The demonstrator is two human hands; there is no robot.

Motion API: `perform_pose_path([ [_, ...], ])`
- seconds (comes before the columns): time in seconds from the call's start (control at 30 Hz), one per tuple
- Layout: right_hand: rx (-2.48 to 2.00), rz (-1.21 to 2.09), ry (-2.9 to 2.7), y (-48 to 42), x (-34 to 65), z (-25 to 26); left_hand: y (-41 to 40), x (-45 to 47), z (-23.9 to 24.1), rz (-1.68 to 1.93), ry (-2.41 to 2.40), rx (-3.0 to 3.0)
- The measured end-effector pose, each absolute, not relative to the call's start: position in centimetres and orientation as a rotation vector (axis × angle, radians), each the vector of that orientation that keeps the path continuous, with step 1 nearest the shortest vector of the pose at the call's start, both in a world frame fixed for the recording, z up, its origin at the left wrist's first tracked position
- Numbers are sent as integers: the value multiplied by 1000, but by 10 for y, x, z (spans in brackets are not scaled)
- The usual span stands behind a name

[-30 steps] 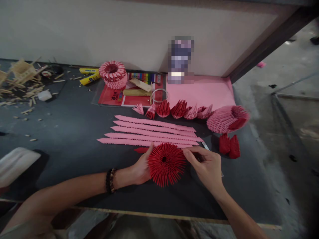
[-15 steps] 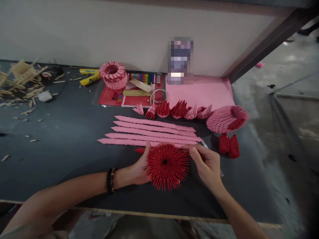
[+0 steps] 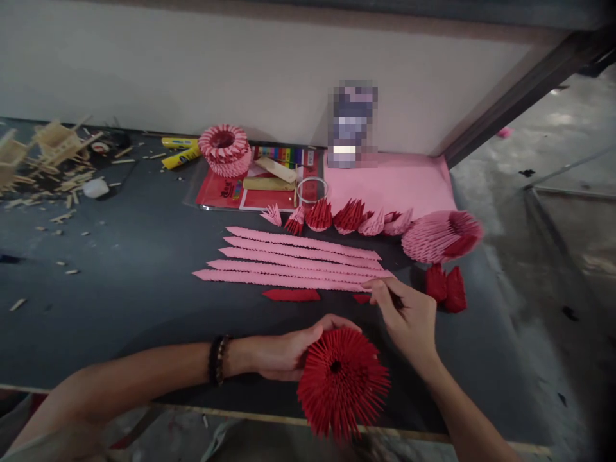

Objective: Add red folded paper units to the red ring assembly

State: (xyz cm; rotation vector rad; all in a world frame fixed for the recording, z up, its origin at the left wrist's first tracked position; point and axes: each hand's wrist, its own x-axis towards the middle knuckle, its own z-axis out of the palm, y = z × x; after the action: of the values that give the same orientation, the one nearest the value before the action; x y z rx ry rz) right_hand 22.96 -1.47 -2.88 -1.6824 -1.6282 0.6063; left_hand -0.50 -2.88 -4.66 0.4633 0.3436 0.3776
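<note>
My left hand (image 3: 298, 350) is wrapped round the far side of a round red folded-paper piece (image 3: 346, 385) with spiky points fanning out from a dark central hole. It is held tilted near the table's front edge. My right hand (image 3: 404, 314) is closed, thumb and fingertips together at the right end of the lowest pink folded-paper strip (image 3: 279, 280). What sits in that pinch, if anything, I cannot make out. A short red strip (image 3: 292, 295) lies below the pink strips, and a small red bit (image 3: 360, 299) shows beside my right fingertips.
Behind the strips stand several small red and pink paper cones (image 3: 319, 216). To the right are a big pink paper form (image 3: 440, 236) and red bundles (image 3: 446, 289). A pink-and-red ring (image 3: 224, 151), yellow tubes (image 3: 181, 157) and wood scraps (image 3: 58, 144) lie further back.
My left hand has brought the red folded-paper piece down toward me and tilted it, uncovering the short red strip. My right hand has shifted slightly, its fingertips staying near the pink strips' right end.
</note>
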Motion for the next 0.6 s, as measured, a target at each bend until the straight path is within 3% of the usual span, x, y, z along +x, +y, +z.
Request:
perform_pose_path([
  [0.17, -1613, 370, -2139, -2, 245, -31, -11, -5, -41, 427, 339, 222],
  [0.37, -1524, 568, -2384, 4, 257, -30, 7, -7, -28, 474, 363, 135],
  [0.6, -1526, 714, -1959, 1, 245, -35, 3, -6, -33, 471, 337, 134],
])
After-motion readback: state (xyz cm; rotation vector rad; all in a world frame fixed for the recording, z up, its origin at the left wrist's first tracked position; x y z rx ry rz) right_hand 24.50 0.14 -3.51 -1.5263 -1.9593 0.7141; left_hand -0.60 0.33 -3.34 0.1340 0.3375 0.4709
